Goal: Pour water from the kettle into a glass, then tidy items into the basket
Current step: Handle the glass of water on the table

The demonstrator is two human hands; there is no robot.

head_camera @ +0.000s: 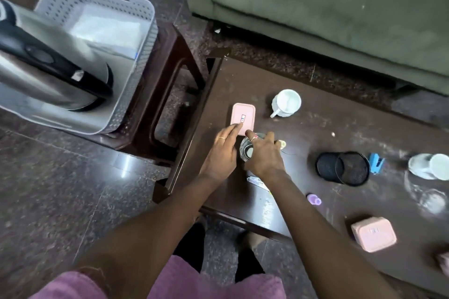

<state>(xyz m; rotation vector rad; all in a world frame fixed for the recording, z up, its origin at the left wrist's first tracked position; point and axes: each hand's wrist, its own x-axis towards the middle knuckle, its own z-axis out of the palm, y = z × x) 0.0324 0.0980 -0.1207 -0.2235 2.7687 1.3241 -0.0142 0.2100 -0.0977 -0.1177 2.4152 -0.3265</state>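
A steel kettle point(41, 73) with a black handle lies inside the grey perforated basket point(136, 85) at the left, on a dark stool. On the brown table point(328, 128), my right hand point(263, 153) is closed around the rim of a clear glass point(246, 150). My left hand point(220, 153) rests beside the glass, its fingertips touching a pink lidded box point(244, 116). The fingers of that hand are apart and hold nothing.
On the table stand a white mug point(286, 103), a black mesh pen holder point(343, 168) on its side, a blue stapler point(376, 162), a purple cap point(314, 199), a second pink box point(373, 234) and white cups point(430, 166). A green sofa point(315, 7) stands behind.
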